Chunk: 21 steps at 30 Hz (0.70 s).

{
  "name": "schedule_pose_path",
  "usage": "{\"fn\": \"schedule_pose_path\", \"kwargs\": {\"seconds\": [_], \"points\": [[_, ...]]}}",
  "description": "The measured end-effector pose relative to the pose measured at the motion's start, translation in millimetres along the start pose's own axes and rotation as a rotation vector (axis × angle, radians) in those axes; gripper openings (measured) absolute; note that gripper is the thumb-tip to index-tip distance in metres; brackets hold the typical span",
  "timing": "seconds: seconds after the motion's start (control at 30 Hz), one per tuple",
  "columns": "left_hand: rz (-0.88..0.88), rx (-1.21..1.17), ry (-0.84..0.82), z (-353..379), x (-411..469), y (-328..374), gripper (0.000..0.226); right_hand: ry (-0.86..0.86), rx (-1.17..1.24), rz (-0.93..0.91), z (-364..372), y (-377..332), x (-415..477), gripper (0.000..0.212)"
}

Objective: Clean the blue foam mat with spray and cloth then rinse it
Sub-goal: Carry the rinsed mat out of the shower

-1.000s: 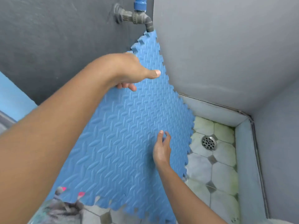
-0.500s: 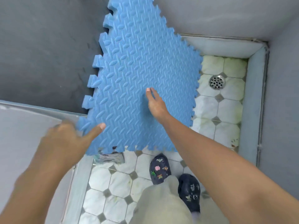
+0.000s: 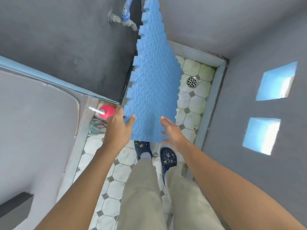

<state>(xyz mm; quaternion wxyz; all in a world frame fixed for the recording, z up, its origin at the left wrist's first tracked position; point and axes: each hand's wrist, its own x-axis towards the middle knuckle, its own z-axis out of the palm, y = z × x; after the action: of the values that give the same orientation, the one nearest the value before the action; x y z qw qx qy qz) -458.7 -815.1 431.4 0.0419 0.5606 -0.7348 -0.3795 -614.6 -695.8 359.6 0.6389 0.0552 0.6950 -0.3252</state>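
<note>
Left hand (image 3: 118,128) grips my blue foam mat (image 3: 153,90); right hand (image 3: 171,130) open against it.
Mat stands below the tap (image 3: 126,19); rinsing seemingly undone.

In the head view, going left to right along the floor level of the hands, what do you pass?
Red-topped spray bottle → left hand pinching the blue foam mat → right hand, open at the mat's near edge → floor drain → wall with two light patches.
</note>
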Motion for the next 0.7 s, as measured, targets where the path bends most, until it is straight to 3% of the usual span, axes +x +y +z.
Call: {"fn": "schedule_pose_path", "kwargs": {"seconds": [0.13,0.23,0.47,0.6,0.7], "points": [[-0.004,0.056,-0.025,-7.0,-52.8,13.9,0.037,-0.003,0.054,0.028,-31.2,14.9,-56.5,0.054],[-0.052,0.077,-0.012,-23.1,-97.1,3.8,0.038,0.019,0.06,0.014,-38.6,-0.1,-83.3,0.041],[-0.172,0.02,-0.043,-81.1,-213.9,-89.8,0.028,0.035,-0.114,-0.03,22.5,-27.1,-104.7,0.033],[-0.321,-0.069,-0.011,-111.9,-294.9,-158.8,0.028,0.151,-0.238,-0.046,97.0,-4.8,-110.4,0.094],[-0.455,-0.137,0.053,-130.7,-366.6,-202.7,0.027,0.178,-0.503,-0.141,154.8,32.0,-124.7,0.103]]}}
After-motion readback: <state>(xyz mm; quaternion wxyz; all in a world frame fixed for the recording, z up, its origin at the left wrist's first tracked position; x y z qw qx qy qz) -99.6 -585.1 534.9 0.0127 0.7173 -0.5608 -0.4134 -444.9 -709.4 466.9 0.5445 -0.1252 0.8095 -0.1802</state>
